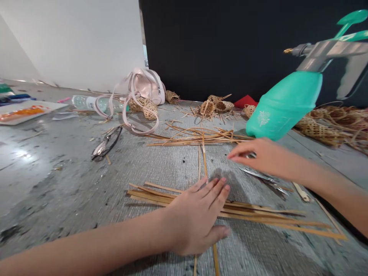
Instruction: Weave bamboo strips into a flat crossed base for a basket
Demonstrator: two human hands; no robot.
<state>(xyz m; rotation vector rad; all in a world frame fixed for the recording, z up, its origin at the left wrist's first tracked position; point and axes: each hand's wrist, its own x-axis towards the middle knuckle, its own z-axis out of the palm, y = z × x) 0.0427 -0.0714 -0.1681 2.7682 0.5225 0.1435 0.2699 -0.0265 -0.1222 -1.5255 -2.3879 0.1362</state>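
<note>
My left hand [198,216] lies flat, fingers stretched out, across a loose bundle of split bamboo strips [273,218] running left to right. Beneath it, two lengthwise strips [205,163] cross the bundle and come out on both sides of the hand. Over the table to the right hovers my right hand [257,155], slightly blurred, its thumb and fingertips drawn together in a pinch. Whether anything is between those tips I cannot make out. Just below it lie metal scissors [266,178]. Another pile of strips [198,138] sits farther back.
A green spray bottle [284,103] stands tilted-looking at right. Behind are woven bamboo pieces [214,105] and a pink bag [146,86]. Eyeglasses [106,143], a plastic bottle [86,102] and a white tray [53,106] lie at left. A cream-handled tool [301,192] rests near my right forearm.
</note>
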